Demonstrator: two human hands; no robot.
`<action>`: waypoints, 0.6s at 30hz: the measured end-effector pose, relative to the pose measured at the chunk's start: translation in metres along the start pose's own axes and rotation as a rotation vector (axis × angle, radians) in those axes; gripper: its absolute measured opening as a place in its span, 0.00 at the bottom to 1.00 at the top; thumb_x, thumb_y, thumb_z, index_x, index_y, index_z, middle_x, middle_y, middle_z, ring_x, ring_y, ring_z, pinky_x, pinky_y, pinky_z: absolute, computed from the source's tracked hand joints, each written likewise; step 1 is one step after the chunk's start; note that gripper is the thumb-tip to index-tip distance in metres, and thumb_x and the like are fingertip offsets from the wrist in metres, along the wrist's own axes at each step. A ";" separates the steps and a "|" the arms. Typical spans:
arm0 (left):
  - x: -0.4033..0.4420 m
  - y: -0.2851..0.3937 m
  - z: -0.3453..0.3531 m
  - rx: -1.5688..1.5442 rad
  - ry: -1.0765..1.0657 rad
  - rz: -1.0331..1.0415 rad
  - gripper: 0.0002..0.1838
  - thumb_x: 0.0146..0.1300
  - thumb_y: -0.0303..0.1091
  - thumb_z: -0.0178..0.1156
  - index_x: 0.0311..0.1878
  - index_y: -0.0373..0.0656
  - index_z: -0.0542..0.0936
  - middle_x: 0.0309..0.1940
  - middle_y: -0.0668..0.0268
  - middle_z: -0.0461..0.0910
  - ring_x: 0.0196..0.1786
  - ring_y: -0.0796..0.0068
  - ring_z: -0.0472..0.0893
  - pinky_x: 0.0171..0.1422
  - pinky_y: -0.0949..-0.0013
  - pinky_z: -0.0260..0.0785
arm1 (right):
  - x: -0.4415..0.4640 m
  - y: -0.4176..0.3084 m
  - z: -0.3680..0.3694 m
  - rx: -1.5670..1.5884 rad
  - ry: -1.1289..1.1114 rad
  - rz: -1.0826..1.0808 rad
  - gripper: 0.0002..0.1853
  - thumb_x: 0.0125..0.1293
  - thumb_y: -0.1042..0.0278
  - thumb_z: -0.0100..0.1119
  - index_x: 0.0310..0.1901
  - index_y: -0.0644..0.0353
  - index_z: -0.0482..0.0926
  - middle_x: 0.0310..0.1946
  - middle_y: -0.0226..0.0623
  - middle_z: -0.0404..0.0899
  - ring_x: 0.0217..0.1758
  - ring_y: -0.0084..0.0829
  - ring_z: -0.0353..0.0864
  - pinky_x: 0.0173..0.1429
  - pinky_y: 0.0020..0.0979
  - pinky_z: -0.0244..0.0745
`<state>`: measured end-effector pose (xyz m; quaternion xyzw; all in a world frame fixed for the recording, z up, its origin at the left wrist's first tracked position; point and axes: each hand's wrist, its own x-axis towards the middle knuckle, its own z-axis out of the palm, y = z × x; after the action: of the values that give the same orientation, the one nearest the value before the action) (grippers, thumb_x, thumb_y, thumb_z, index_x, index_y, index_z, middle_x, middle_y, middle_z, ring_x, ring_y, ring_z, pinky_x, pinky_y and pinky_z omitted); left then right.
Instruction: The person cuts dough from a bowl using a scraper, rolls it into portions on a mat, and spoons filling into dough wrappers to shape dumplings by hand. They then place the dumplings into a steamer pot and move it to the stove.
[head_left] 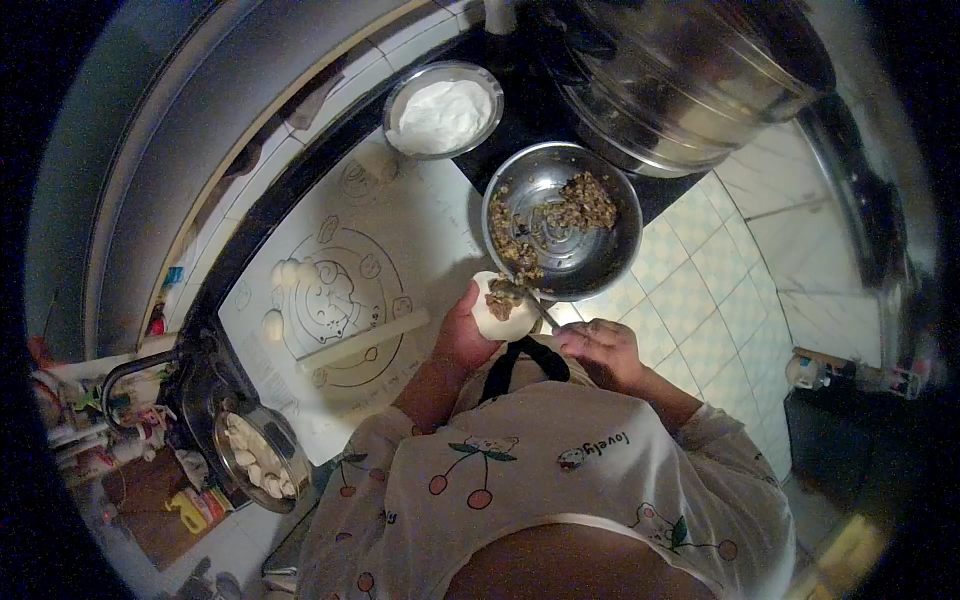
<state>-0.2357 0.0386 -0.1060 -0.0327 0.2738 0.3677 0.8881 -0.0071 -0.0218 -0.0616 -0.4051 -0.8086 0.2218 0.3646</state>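
Observation:
My left hand [464,333] holds a round, flat dough wrapper [508,325] with a lump of brown chopped filling [502,302] on it. In my right hand [606,350] is a metal spoon [546,318], its tip resting at the filling on the dough. Just beyond both hands stands a steel bowl [628,250] with more of the chopped filling stuck along its inside. A pale rolling pin [365,340] lies on the printed mat to the left, near several small dough pieces [296,271].
The white mat [250,380] covers the left counter. A bowl of white flour [440,115] sits at the back, beside a large steel steamer pot [690,90]. At lower left, a steel bowl [300,470] holds several pale pieces. A faucet [130,375] rises near it.

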 end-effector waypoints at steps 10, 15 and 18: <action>-0.008 -0.001 -0.006 0.083 -0.021 0.092 0.28 0.67 0.52 0.44 0.61 0.40 0.62 0.57 0.54 0.68 0.60 0.53 0.69 0.66 0.46 0.58 | 0.003 -0.012 -0.004 0.027 -0.147 -0.045 0.20 0.47 0.72 0.67 0.46 0.59 0.80 0.40 0.34 0.81 0.30 0.29 0.80 0.33 0.27 0.76; -0.018 0.005 0.021 0.513 0.006 0.195 0.26 0.66 0.52 0.45 0.60 0.43 0.64 0.56 0.57 0.69 0.59 0.56 0.69 0.66 0.47 0.58 | 0.012 -0.011 -0.006 -0.055 -0.024 -0.133 0.17 0.49 0.72 0.66 0.44 0.59 0.81 0.37 0.36 0.81 0.30 0.30 0.80 0.32 0.29 0.75; -0.008 0.010 0.036 0.104 -0.028 0.157 0.26 0.66 0.52 0.46 0.59 0.43 0.64 0.57 0.57 0.69 0.60 0.56 0.69 0.66 0.47 0.57 | 0.020 -0.012 -0.017 -0.054 0.119 -0.080 0.15 0.51 0.73 0.64 0.44 0.59 0.81 0.36 0.37 0.81 0.30 0.32 0.80 0.34 0.30 0.75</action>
<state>-0.2301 0.0502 -0.0698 0.0400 0.2818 0.4221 0.8607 -0.0080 -0.0117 -0.0350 -0.3947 -0.8066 0.1608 0.4096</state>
